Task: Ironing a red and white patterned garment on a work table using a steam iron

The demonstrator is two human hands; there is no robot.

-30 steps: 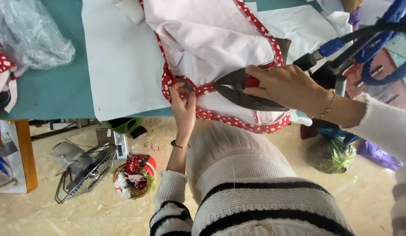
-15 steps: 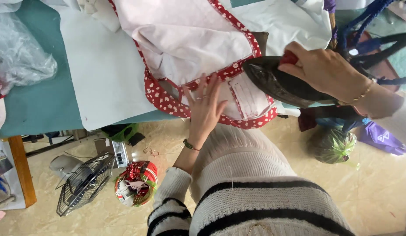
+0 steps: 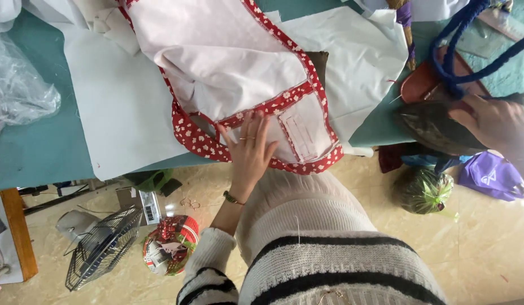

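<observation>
Now the right hand point(image 3: 493, 121) has carried the dark metal iron point(image 3: 434, 127) off to the table edge, fingers wrapped on it, while the left hand point(image 3: 250, 149), fingers spread, flattens the pink garment with red floral trim point(image 3: 228, 62), so smoothing replaces pressing.

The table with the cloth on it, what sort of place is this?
Probably a small sewing or garment workshop. The left hand smooths a white garment with red floral trim on a green padded table, while the right hand holds an iron.

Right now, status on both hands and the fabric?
Left hand flat on pink garment, red trim. Right hand gripping iron, off to the side. Nothing blocking.
</observation>
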